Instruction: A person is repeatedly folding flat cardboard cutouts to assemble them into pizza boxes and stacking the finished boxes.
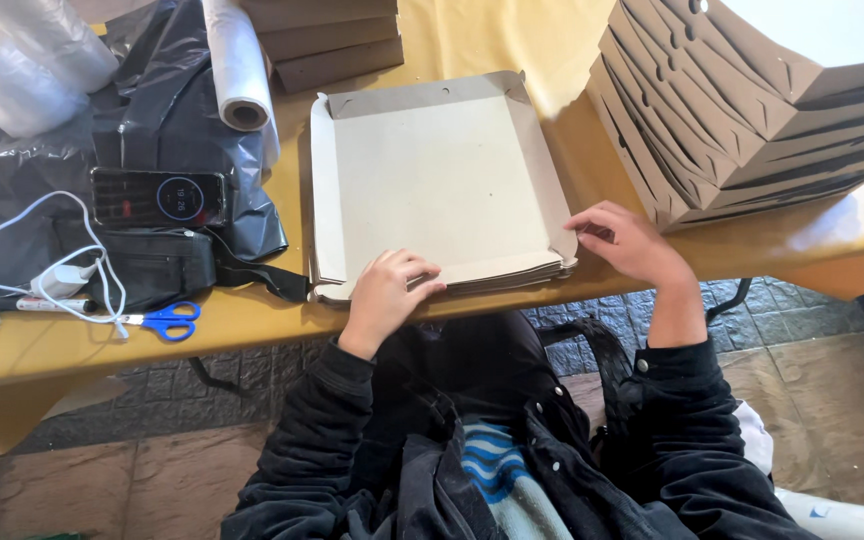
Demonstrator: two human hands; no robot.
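Packing workshop, stacked folded cardboard boxes [752, 100]
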